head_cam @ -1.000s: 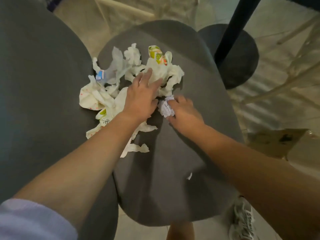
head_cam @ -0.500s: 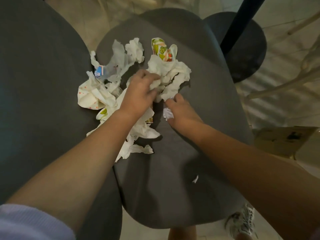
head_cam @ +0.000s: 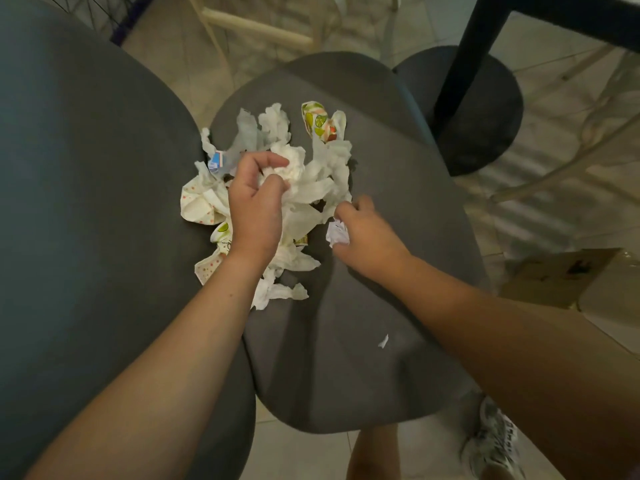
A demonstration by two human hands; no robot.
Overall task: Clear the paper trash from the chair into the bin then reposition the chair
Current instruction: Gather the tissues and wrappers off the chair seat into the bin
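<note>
A pile of crumpled white tissues and printed paper wrappers (head_cam: 311, 174) lies on the dark grey chair seat (head_cam: 398, 209), toward its back left. My left hand (head_cam: 254, 206) rests on the pile, its fingers curled around a wad of white tissue. My right hand (head_cam: 363, 233) sits just right of the pile, closed on a small crumpled white paper ball (head_cam: 336, 233). A fruit-printed wrapper (head_cam: 318, 121) lies at the pile's far edge. One tiny paper scrap (head_cam: 382, 341) lies alone near the seat's front. No bin is in view.
The chair's grey backrest (head_cam: 86, 202) fills the left side. A black table leg on a round base (head_cam: 485, 109) stands at the back right. A brown cardboard piece (head_cam: 557, 275) lies on the tiled floor at right. My shoe (head_cam: 495, 441) is below the seat.
My left hand's fingers have curled from flat on the pile to gripping tissue. The right hand has stayed beside the pile with the small paper ball.
</note>
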